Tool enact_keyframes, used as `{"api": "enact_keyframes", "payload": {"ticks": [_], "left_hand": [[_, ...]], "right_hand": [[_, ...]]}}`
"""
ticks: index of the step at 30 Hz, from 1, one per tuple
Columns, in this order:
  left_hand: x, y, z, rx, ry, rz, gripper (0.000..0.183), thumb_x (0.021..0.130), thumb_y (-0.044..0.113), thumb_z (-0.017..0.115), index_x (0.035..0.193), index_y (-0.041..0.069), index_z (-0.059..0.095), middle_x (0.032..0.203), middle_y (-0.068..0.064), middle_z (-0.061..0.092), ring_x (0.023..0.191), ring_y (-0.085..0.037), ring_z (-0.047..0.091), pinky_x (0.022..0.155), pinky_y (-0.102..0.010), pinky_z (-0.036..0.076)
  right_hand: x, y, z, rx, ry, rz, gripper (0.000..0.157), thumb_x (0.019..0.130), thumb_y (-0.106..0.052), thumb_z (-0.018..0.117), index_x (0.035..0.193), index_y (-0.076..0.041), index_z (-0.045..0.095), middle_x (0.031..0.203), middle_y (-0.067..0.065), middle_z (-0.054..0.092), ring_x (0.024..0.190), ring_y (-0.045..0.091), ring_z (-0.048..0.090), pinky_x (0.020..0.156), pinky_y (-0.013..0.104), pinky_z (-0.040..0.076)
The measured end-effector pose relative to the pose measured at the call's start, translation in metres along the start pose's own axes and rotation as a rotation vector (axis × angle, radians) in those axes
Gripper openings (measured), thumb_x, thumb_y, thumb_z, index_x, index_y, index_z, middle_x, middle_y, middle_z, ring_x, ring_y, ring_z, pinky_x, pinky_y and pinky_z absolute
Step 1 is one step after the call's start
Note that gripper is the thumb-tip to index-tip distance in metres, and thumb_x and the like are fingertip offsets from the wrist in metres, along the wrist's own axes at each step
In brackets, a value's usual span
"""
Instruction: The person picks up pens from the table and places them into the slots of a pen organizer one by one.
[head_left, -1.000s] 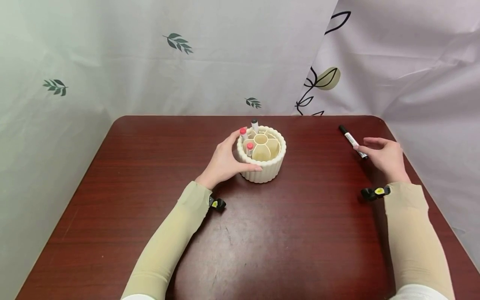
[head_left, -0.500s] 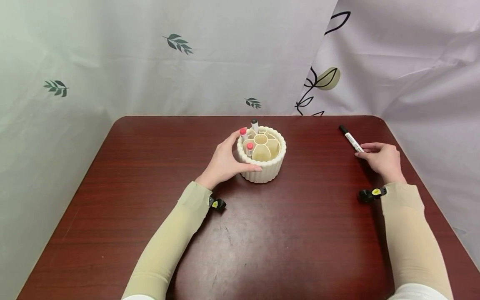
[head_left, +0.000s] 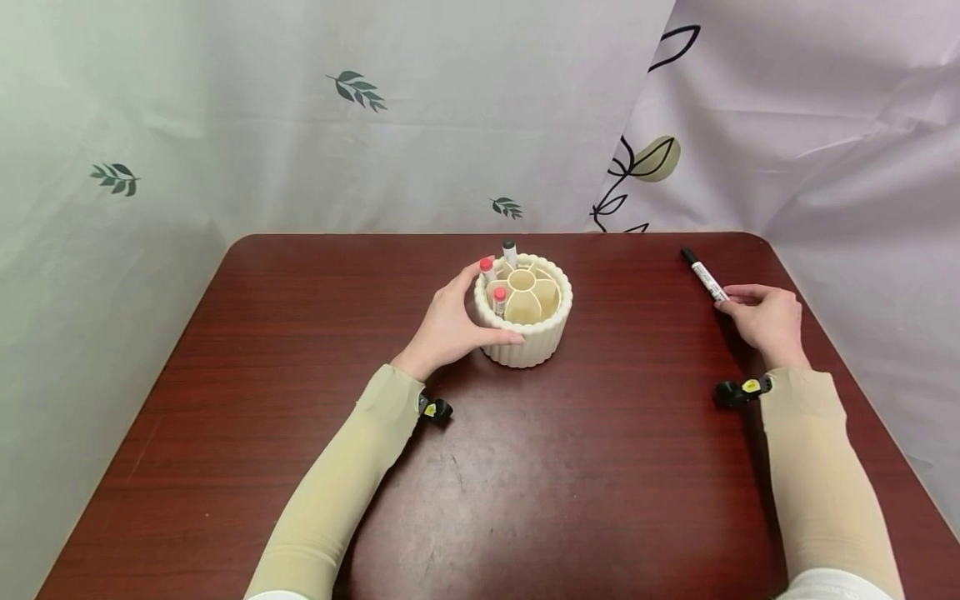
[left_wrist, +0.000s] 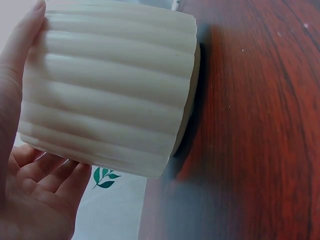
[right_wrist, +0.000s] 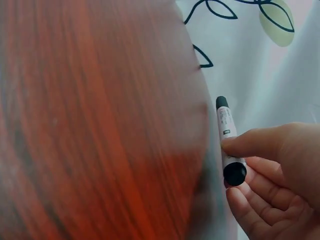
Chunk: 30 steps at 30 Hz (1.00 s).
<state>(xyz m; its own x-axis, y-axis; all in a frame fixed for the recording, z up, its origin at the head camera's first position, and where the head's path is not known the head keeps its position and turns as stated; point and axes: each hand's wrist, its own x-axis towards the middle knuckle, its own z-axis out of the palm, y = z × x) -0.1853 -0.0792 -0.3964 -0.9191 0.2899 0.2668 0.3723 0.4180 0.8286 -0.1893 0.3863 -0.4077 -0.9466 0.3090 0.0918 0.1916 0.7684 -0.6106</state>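
A cream, ribbed pen holder (head_left: 536,346) with a scalloped rim and divided compartments stands toward the back of the table. My left hand (head_left: 447,323) grips its left side, thumb across the front and fingers behind; the left wrist view shows the ribbed wall (left_wrist: 110,85) between them. Two red-capped markers (head_left: 499,300) and a black-capped marker (head_left: 511,252) stand in its left and rear compartments. At the right, my right hand (head_left: 768,323) pinches a white marker (head_left: 706,277) with a black cap near its lower end, between thumb and fingers. Its black end (right_wrist: 235,174) faces the right wrist camera.
The dark red wooden table (head_left: 585,467) has its back edge against a pale curtain (head_left: 420,142) printed with leaves. More curtain hangs at the left and right sides. The right hand is near the table's right edge.
The right hand's thumb and fingers have come together on the marker, and the hand has shifted slightly left. The marker has moved only a little. The left hand and pen holder stay put.
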Motion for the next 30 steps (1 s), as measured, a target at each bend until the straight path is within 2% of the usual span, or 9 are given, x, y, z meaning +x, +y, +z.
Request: {"api": "enact_keyframes", "payload": {"ticks": [5, 10, 14, 18, 22, 30], "left_hand": [[0.000, 0.000, 0.000, 0.008, 0.004, 0.000, 0.118, 0.057, 0.056, 0.097, 0.154, 0.019, 0.042, 0.144, 0.006, 0.053, 0.128, -0.007, 0.049, 0.108, -0.041, 0.043], [0.001, 0.000, 0.000, 0.009, 0.002, -0.002, 0.117, 0.057, 0.057, 0.097, 0.154, 0.019, 0.042, 0.145, 0.005, 0.053, 0.128, -0.009, 0.049, 0.108, -0.045, 0.043], [0.000, 0.000, 0.000, 0.015, 0.001, -0.011, 0.118, 0.057, 0.058, 0.096, 0.154, 0.020, 0.041, 0.145, 0.006, 0.052, 0.129, -0.009, 0.048, 0.108, -0.041, 0.042], [0.000, 0.001, 0.000, 0.010, -0.001, -0.019, 0.119, 0.057, 0.059, 0.096, 0.154, 0.020, 0.041, 0.145, 0.006, 0.052, 0.129, -0.007, 0.048, 0.107, -0.036, 0.042], [0.001, 0.001, -0.001, -0.006, -0.006, -0.020, 0.119, 0.057, 0.059, 0.096, 0.155, 0.020, 0.041, 0.145, 0.006, 0.052, 0.128, -0.006, 0.048, 0.108, -0.039, 0.043], [0.000, 0.001, 0.000, -0.020, -0.007, -0.025, 0.119, 0.057, 0.056, 0.097, 0.154, 0.018, 0.041, 0.144, 0.004, 0.053, 0.128, -0.007, 0.049, 0.108, -0.045, 0.043]], "right_hand": [[-0.001, -0.009, -0.005, 0.063, 0.029, -0.001, 0.038, 0.095, -0.031, 0.072, 0.120, -0.002, 0.074, 0.062, -0.043, 0.046, 0.079, -0.005, 0.050, 0.073, 0.021, 0.039], [-0.003, -0.021, -0.011, 0.132, 0.068, -0.002, 0.040, 0.094, -0.032, 0.073, 0.121, -0.003, 0.074, 0.065, -0.041, 0.050, 0.077, -0.007, 0.052, 0.071, 0.019, 0.040], [-0.007, -0.033, -0.014, 0.173, 0.098, -0.014, 0.041, 0.093, -0.035, 0.073, 0.121, -0.004, 0.074, 0.069, -0.038, 0.054, 0.078, -0.003, 0.053, 0.068, 0.020, 0.039], [-0.011, -0.045, -0.015, 0.227, 0.128, -0.044, 0.037, 0.092, -0.036, 0.074, 0.117, -0.008, 0.077, 0.075, -0.026, 0.060, 0.077, 0.005, 0.052, 0.063, 0.021, 0.039], [-0.015, -0.061, -0.015, 0.299, 0.151, -0.083, 0.031, 0.090, -0.032, 0.077, 0.114, -0.012, 0.079, 0.080, -0.017, 0.063, 0.076, 0.008, 0.052, 0.062, 0.022, 0.039], [-0.025, -0.092, -0.016, 0.443, 0.191, -0.177, 0.024, 0.088, -0.022, 0.080, 0.109, -0.011, 0.081, 0.087, -0.010, 0.067, 0.076, 0.008, 0.055, 0.063, 0.020, 0.041]]}}
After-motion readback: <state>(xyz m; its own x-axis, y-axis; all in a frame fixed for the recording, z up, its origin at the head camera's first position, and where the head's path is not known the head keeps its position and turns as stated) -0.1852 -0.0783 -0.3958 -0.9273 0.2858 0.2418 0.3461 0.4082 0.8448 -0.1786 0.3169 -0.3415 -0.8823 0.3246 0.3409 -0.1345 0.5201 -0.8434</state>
